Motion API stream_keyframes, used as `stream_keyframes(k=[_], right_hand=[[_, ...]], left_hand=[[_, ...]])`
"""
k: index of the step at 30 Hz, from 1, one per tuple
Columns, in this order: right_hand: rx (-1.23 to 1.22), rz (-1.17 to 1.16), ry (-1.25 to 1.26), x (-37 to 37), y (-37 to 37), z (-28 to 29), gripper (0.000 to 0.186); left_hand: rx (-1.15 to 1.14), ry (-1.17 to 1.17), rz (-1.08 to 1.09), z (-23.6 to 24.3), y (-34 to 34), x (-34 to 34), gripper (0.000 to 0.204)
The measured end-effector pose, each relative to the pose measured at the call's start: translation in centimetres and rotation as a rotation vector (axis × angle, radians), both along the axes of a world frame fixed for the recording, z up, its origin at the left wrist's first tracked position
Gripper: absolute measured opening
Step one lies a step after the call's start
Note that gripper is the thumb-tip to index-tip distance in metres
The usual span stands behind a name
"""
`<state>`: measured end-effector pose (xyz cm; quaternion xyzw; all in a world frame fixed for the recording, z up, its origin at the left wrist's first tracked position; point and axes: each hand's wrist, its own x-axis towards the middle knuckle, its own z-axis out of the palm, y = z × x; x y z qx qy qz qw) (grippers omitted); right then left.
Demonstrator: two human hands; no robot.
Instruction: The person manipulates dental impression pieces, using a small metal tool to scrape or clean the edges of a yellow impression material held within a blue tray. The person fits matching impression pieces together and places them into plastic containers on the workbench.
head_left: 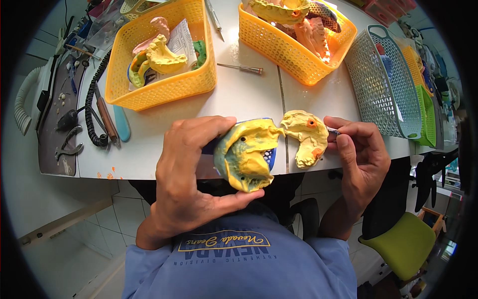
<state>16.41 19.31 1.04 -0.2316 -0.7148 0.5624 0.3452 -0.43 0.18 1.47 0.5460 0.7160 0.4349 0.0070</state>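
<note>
My left hand (181, 174) grips a blue dental impression tray (269, 157) filled with yellow and bluish-green putty (244, 159), which has small dark holes in it. Just to its right, a pale yellow impression (303, 134) with orange spots is held up by my right hand (363, 159), whose thumb and fingers pinch a short metal handle (332, 134). The two impressions are very close at their upper parts; I cannot tell whether they touch. Both are held over the front edge of the white worktop (119, 164).
Yellow baskets holding impressions stand back left (162, 94) and back right (298, 70). A grey mesh basket (383, 99) is at the right. A thin screwdriver-like tool (239, 68) lies between baskets; pliers (69, 147), a coiled cord (94, 99) and hand tools lie left. A green-seated chair (398, 239) stands lower right.
</note>
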Motion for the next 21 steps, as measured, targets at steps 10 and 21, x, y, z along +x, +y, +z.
stream_keyframes(k=[10,21], right_hand=[[0.477,0.042,0.208,2.4,-1.8,1.3,0.016],[-0.094,0.495,0.245,-3.8,-11.5,-1.5,0.011]], left_hand=[[0.051,0.039,0.035,1.1,-4.7,1.1,0.087],[0.024,0.116,0.237,0.0,-10.9,3.4,0.072]])
